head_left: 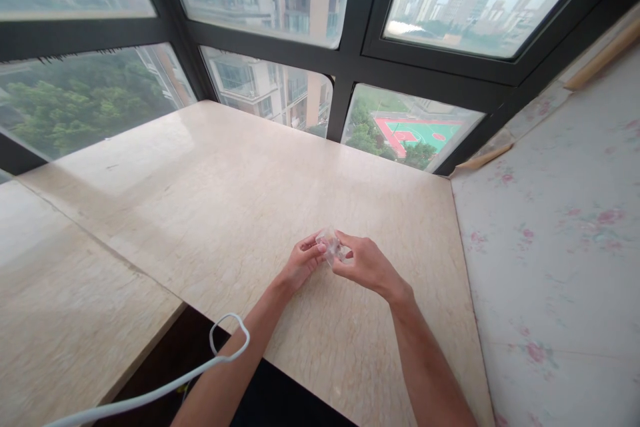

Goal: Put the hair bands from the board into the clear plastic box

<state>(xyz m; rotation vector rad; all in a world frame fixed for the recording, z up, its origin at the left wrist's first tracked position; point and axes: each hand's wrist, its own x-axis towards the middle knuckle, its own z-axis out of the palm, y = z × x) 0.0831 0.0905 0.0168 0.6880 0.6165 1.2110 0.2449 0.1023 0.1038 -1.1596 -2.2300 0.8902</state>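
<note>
A small clear, see-through object, perhaps plastic or glass, is held between my two hands just above the stone-patterned sill. Its exact kind is too small and transparent to make out. My left hand pinches its left side with thumb and fingers. From the right, my right hand grips it with the thumb below and a finger over the top. Parts of the object are covered by my fingertips.
The beige marble-look sill spreads out under my hands. Dark-framed windows close it off at the back, and a flowered wall rises on the right. A white cable loops near my left forearm, over a dark gap.
</note>
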